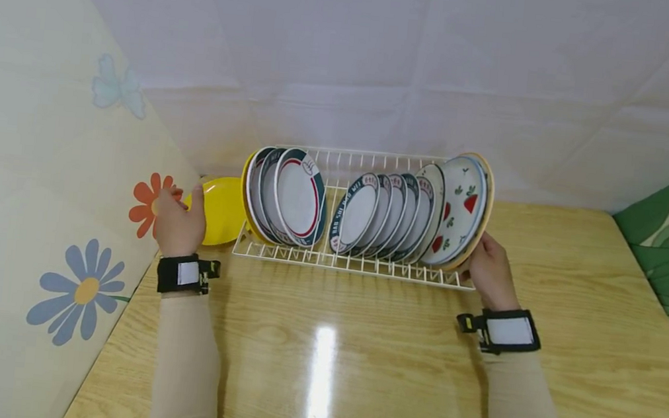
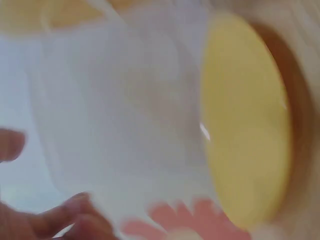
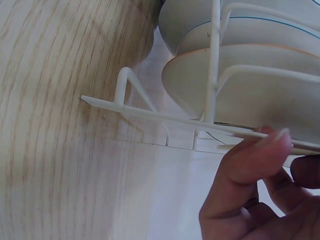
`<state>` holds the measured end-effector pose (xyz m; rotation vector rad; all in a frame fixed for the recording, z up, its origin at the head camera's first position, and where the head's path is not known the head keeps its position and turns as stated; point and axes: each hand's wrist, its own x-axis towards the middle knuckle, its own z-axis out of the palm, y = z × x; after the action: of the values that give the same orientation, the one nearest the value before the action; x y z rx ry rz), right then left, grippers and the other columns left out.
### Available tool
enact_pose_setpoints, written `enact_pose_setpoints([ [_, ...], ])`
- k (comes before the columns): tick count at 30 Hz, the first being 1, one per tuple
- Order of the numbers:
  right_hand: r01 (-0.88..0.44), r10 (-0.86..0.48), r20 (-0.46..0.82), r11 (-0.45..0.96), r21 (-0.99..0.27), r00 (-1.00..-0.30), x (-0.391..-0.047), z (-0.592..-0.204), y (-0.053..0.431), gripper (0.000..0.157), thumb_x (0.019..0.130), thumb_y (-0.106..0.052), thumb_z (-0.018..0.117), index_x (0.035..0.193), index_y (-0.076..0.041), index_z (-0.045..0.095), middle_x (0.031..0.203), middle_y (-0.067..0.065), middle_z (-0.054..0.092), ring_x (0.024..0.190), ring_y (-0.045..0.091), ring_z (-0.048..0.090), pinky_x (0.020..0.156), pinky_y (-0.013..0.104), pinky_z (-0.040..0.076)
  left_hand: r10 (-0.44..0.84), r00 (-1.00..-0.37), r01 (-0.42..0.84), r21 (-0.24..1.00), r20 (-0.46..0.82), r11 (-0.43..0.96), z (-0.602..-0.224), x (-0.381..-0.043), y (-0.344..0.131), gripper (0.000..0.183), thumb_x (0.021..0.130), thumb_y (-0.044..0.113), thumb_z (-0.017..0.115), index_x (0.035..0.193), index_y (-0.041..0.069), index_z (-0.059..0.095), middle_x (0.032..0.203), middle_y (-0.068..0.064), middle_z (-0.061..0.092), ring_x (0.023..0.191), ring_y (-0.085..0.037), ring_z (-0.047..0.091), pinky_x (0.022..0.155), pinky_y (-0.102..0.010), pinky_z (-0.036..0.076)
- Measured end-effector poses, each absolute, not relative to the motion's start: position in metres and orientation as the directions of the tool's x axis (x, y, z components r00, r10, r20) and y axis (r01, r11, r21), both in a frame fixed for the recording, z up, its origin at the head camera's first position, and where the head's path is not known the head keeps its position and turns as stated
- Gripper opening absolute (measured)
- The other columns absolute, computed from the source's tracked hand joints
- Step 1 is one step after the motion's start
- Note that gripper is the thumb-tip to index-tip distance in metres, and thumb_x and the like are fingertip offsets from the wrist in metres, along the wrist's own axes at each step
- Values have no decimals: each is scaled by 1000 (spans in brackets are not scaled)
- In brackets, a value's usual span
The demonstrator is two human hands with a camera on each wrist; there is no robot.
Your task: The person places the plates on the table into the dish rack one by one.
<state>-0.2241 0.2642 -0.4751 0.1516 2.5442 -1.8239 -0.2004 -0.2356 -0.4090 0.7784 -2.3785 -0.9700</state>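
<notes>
My left hand (image 1: 180,225) is raised beside a yellow plate (image 1: 222,212) at the rack's left end, its thumb held away from the fingers. In the left wrist view the fingers (image 2: 65,217) stand apart from the yellow plate (image 2: 247,120), with nothing held. At the other end, my right hand (image 1: 492,269) grips the side wire of a white dish rack (image 3: 212,65); thumb and fingers (image 3: 250,165) pinch that wire. Strawberry-patterned plates (image 1: 459,206) and an orange-rimmed plate (image 3: 235,85) stand upright just inside it.
Several small dark-rimmed plates (image 1: 360,214) stand in the rack's middle. Larger plates (image 1: 298,199) fill its left part. The rack sits on a wooden table (image 1: 393,353), near a pale back wall (image 1: 348,57). A flower-patterned wall (image 1: 10,161) borders the left side.
</notes>
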Motion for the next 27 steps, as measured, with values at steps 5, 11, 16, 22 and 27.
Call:
enact_pose_setpoints([
  [5, 83, 78, -61, 319, -944, -995, -224, -474, 264, 58, 113, -42, 30, 150, -1, 50, 75, -19, 61, 61, 7, 57, 52, 31, 54, -685, -728, -531, 665, -41, 525, -426, -197, -272, 81, 103, 58, 47, 153, -5, 32, 139, -29, 47, 114, -46, 54, 100, -52, 46],
  [11, 84, 79, -60, 340, -937, -995, -223, -474, 264, 59, 113, -42, 30, 150, -1, 50, 76, -18, 60, 64, 7, 57, 54, 31, 54, -669, -711, -652, 561, -218, 510, -453, -199, -287, 79, 104, 53, 48, 149, -11, 37, 140, -33, 52, 121, -47, 54, 111, -56, 44],
  [16, 80, 72, -58, 360, -930, -996, -222, -473, 264, 61, 113, -45, 28, 154, -3, 47, 81, -16, 61, 66, 8, 59, 56, 33, 55, -596, -771, -611, 522, -225, 594, -465, -199, -286, 59, 105, 36, 52, 139, -12, 51, 122, -32, 60, 108, -42, 57, 103, -54, 47],
  [22, 59, 54, -42, 354, -933, -998, -221, -472, 263, 61, 113, -44, 27, 156, -4, 43, 85, -12, 61, 67, 9, 60, 56, 35, 56, -622, -761, -555, 682, -184, 477, -463, -201, -284, 43, 101, 14, 46, 135, -14, 48, 113, -27, 53, 103, -40, 52, 93, -48, 45],
  [27, 59, 55, -42, 360, -931, -998, -221, -472, 263, 61, 113, -44, 26, 156, -4, 43, 88, -10, 61, 68, 9, 60, 56, 34, 56, -638, -742, -473, 835, -205, 282, -459, -203, -280, 49, 101, 10, 37, 148, -4, 29, 117, -15, 45, 109, -33, 47, 95, -37, 38],
])
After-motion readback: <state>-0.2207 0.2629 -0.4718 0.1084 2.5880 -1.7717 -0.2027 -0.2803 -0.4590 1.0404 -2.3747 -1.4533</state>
